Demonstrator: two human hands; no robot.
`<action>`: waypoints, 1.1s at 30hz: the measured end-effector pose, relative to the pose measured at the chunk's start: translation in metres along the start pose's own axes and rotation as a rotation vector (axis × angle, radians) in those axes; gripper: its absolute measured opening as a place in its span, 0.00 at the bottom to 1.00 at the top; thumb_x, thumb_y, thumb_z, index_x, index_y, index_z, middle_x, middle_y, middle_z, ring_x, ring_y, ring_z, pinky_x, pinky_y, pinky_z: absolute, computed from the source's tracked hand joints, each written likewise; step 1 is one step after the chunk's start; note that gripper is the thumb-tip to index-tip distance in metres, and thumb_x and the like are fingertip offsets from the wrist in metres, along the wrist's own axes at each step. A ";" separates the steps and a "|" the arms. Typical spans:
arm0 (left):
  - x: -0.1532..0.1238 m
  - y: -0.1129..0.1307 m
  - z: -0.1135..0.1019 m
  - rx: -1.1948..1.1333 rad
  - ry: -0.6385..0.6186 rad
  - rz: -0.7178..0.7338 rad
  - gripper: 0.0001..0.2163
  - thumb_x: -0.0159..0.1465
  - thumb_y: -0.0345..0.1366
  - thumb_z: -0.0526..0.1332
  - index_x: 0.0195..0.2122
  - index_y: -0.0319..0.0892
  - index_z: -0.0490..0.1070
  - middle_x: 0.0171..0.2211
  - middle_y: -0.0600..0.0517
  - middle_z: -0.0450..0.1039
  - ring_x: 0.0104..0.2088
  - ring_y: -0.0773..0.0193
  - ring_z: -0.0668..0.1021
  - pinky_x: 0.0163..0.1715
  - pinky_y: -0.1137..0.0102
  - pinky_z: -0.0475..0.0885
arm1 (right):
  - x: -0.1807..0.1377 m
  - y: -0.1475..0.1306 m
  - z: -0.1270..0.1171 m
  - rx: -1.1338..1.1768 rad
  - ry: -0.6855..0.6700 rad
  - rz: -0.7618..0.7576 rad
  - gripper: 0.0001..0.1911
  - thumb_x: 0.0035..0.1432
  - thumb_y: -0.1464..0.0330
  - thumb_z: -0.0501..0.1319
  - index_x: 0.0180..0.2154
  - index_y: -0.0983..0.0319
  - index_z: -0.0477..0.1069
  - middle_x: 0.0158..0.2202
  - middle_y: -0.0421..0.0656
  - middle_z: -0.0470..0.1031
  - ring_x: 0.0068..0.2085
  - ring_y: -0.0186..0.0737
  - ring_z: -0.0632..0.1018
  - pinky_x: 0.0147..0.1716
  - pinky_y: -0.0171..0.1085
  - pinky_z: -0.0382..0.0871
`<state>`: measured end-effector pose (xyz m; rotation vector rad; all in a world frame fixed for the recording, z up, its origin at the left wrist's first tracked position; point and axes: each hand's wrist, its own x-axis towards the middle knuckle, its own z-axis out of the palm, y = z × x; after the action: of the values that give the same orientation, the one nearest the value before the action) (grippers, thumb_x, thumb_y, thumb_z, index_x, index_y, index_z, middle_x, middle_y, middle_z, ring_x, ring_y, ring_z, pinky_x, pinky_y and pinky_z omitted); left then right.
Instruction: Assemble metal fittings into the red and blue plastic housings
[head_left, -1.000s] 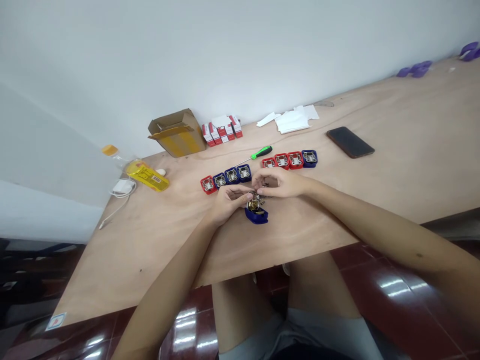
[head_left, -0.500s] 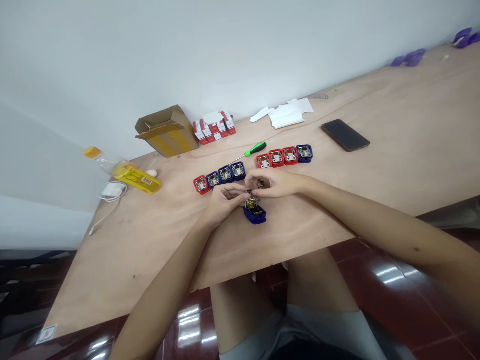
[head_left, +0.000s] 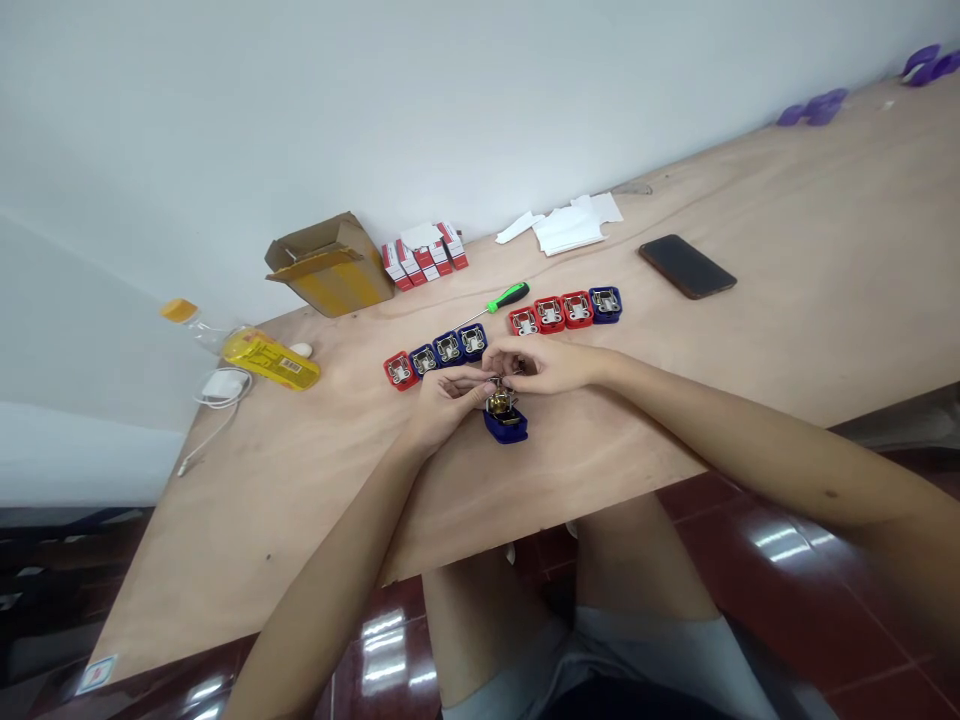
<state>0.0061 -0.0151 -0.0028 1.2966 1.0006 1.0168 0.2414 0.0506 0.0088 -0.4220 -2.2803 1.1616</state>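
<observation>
A blue-cased battery terminal clamp (head_left: 505, 427) is on the table in front of me, its brass-coloured metal part (head_left: 498, 402) raised above the casing. From the left, my left hand (head_left: 442, 405) pinches the upper metal end between thumb and fingers. My right hand (head_left: 546, 364) has its fingers curled and closed at the same end; they partly hide what they grip. Just beyond my hands lies a row of one red and several blue clamps (head_left: 448, 348). Another row, of red clamps (head_left: 550, 314) and one blue clamp (head_left: 605, 304), is farther right.
A green-and-black screwdriver (head_left: 508, 297) lies behind the rows. Along the wall are an open cardboard box (head_left: 334, 275), small red-white boxes (head_left: 424, 258) and white papers (head_left: 570, 228). A phone (head_left: 686, 265) is right; a yellow-labelled bottle (head_left: 270, 357) and white cable (head_left: 225, 384) are left.
The whole view has shifted slightly. Both hands keep their place at the blue clamp's metal part, with only small finger movement.
</observation>
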 end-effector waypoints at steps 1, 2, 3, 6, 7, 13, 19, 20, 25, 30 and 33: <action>0.000 0.000 0.000 0.002 -0.003 0.002 0.17 0.55 0.44 0.82 0.42 0.41 0.86 0.40 0.43 0.88 0.39 0.53 0.89 0.42 0.62 0.85 | 0.000 0.000 0.000 -0.001 0.000 0.002 0.16 0.62 0.75 0.63 0.51 0.60 0.74 0.41 0.41 0.79 0.38 0.38 0.78 0.37 0.38 0.74; 0.000 0.000 0.000 0.004 -0.006 0.004 0.18 0.55 0.44 0.82 0.42 0.41 0.86 0.40 0.43 0.88 0.40 0.53 0.89 0.42 0.62 0.85 | 0.001 0.000 0.001 -0.005 0.000 0.001 0.16 0.62 0.75 0.63 0.51 0.60 0.74 0.41 0.42 0.79 0.39 0.39 0.78 0.38 0.38 0.74; 0.000 0.000 0.000 0.005 -0.010 0.004 0.18 0.55 0.44 0.82 0.43 0.41 0.86 0.41 0.43 0.88 0.41 0.53 0.89 0.43 0.61 0.85 | 0.001 0.000 0.001 -0.011 0.003 -0.003 0.16 0.62 0.75 0.63 0.51 0.60 0.74 0.42 0.42 0.79 0.40 0.39 0.78 0.38 0.39 0.74; -0.001 0.000 -0.001 0.009 -0.024 0.001 0.18 0.57 0.44 0.81 0.44 0.41 0.87 0.43 0.42 0.88 0.42 0.52 0.89 0.44 0.61 0.86 | 0.001 0.000 0.000 -0.040 0.027 -0.021 0.16 0.61 0.75 0.64 0.50 0.60 0.74 0.42 0.43 0.79 0.40 0.41 0.78 0.39 0.40 0.74; -0.001 0.001 -0.002 0.010 -0.026 0.000 0.18 0.57 0.45 0.81 0.44 0.41 0.87 0.43 0.42 0.88 0.42 0.53 0.89 0.43 0.62 0.86 | 0.000 -0.001 -0.001 -0.053 0.036 -0.023 0.15 0.60 0.75 0.64 0.49 0.60 0.74 0.42 0.43 0.79 0.40 0.40 0.77 0.39 0.40 0.74; -0.001 0.003 -0.001 0.007 0.103 0.070 0.15 0.56 0.44 0.81 0.40 0.42 0.87 0.38 0.45 0.88 0.36 0.55 0.88 0.37 0.64 0.86 | 0.000 -0.004 0.001 -0.059 0.061 -0.031 0.07 0.68 0.64 0.66 0.39 0.62 0.77 0.36 0.43 0.78 0.37 0.39 0.77 0.39 0.39 0.72; -0.001 0.002 0.001 0.023 0.161 0.183 0.14 0.55 0.42 0.82 0.40 0.44 0.88 0.46 0.44 0.88 0.45 0.51 0.88 0.46 0.57 0.87 | 0.002 -0.004 0.008 0.073 0.106 0.005 0.14 0.69 0.59 0.66 0.41 0.64 0.82 0.38 0.46 0.82 0.39 0.40 0.81 0.41 0.40 0.76; -0.001 0.002 0.001 0.022 0.151 0.197 0.14 0.55 0.42 0.82 0.40 0.45 0.88 0.47 0.44 0.87 0.46 0.51 0.88 0.47 0.57 0.87 | 0.002 -0.003 0.009 0.089 0.113 0.003 0.13 0.69 0.60 0.66 0.41 0.64 0.82 0.38 0.46 0.82 0.39 0.40 0.81 0.42 0.41 0.76; -0.001 0.001 0.003 0.016 0.110 0.274 0.13 0.57 0.39 0.81 0.42 0.45 0.88 0.47 0.45 0.86 0.44 0.57 0.88 0.50 0.58 0.87 | 0.002 -0.002 0.013 0.156 0.204 0.021 0.11 0.67 0.62 0.69 0.38 0.63 0.84 0.38 0.46 0.84 0.41 0.42 0.83 0.44 0.43 0.78; -0.002 0.001 0.007 0.024 0.160 0.341 0.14 0.56 0.38 0.81 0.42 0.43 0.87 0.45 0.45 0.86 0.41 0.60 0.88 0.48 0.62 0.87 | 0.002 -0.002 0.017 0.108 0.288 0.001 0.09 0.66 0.62 0.70 0.38 0.62 0.84 0.37 0.45 0.84 0.39 0.41 0.82 0.40 0.41 0.77; -0.003 0.000 0.009 0.057 0.219 0.355 0.14 0.57 0.39 0.80 0.42 0.42 0.85 0.42 0.46 0.86 0.39 0.62 0.87 0.45 0.65 0.87 | 0.002 -0.004 0.017 0.092 0.323 -0.047 0.07 0.65 0.64 0.71 0.40 0.61 0.84 0.39 0.45 0.84 0.41 0.42 0.82 0.41 0.41 0.78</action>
<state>0.0140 -0.0208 -0.0026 1.4650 0.9870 1.4343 0.2293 0.0387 0.0046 -0.4800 -1.9417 1.0832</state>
